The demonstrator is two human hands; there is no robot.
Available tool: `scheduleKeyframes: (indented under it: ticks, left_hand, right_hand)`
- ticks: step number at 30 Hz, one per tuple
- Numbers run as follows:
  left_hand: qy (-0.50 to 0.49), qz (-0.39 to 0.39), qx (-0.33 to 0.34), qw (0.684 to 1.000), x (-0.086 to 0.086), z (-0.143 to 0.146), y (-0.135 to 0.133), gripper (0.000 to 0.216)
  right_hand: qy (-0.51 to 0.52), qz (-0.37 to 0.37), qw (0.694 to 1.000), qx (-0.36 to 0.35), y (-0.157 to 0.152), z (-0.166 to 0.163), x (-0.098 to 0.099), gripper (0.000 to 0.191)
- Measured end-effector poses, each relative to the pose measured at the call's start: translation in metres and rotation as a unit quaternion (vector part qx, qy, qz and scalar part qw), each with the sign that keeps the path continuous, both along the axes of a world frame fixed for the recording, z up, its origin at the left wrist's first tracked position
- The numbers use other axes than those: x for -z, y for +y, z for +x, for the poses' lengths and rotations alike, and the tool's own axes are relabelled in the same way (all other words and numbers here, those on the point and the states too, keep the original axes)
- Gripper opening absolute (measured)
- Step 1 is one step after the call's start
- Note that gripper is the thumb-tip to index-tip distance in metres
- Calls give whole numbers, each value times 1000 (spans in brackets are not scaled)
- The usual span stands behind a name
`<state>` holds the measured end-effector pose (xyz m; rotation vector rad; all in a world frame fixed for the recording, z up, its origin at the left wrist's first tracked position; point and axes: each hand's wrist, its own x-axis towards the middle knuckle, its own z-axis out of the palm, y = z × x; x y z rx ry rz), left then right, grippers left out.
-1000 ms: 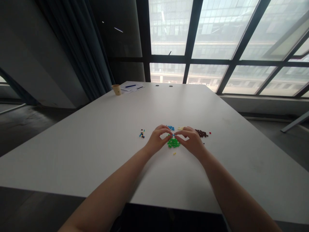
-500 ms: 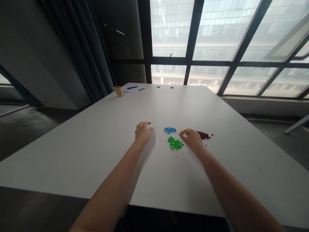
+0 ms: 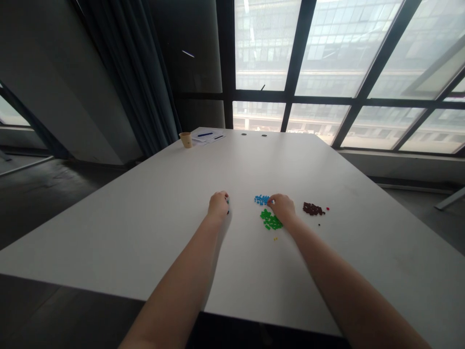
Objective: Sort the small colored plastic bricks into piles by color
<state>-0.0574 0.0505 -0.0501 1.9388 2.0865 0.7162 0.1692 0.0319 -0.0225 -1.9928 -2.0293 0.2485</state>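
Note:
My left hand (image 3: 218, 204) rests on the white table with its fingers curled in. Small dark and greenish bits show at its fingertips, too small to name. My right hand (image 3: 283, 207) pinches at the right edge of a pile of small blue pieces (image 3: 260, 199); a tiny pale spot shows by the fingers, and what they hold is unclear. Just below lies a pile of small green pieces (image 3: 271, 220), partly beside the right wrist. Dark brown pieces (image 3: 313, 209) are heaped to the right of that hand. The cream pieces are hidden behind it.
A red piece (image 3: 327, 208) and a small dark piece (image 3: 319, 224) lie near the brown heap. Yellow bits (image 3: 275, 238) sit nearer me. At the far left of the table (image 3: 145, 213) stand a paper cup (image 3: 186, 140) and papers (image 3: 209, 139) with a blue pen (image 3: 205, 134).
My left hand has closed its spread fingers and lowered slightly. My right hand has shifted left to the edge of the blue pile. The view has turned a little to the left.

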Motion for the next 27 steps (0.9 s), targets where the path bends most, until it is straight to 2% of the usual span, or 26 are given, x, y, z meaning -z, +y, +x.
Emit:
scheduleKeyframes:
  ticks: [5,9,12,15,17,18,21,24,26,27]
  left_hand:
    - [-15,-2,3,1000,-3,1,-1,25]
    - [-54,54,18,997,-11,7,-5,24]
    - [-137,91,70,984,-21,17,-11,22]
    - [-274,46,109,954,-29,34,-21,18]
    - [-391,-16,130,911,-33,46,-30,17]
    - [-454,-54,142,878,-34,53,-34,16]
    - [-611,-171,160,756,-34,72,-48,17]
    - [-693,-263,160,652,-32,85,-58,26]
    - [-708,-310,170,611,-31,88,-62,33]
    - [-707,-329,178,601,-31,89,-63,36]
  right_hand:
    - [24,48,999,1,-9,9,-1,19]
    - [81,87,993,5,-24,29,-2,20]
    - [137,100,985,16,-37,50,-4,23]
    - [194,103,975,27,-44,71,-7,28]
    - [226,113,967,34,-46,79,-11,31]
    - [234,120,964,35,-47,81,-13,31]
    - [236,139,962,6,-50,73,-20,29]
    - [242,152,953,-103,-57,56,-26,23]
    - [252,157,939,-175,-63,47,-29,22]
    - [256,159,933,-198,-65,45,-31,22]
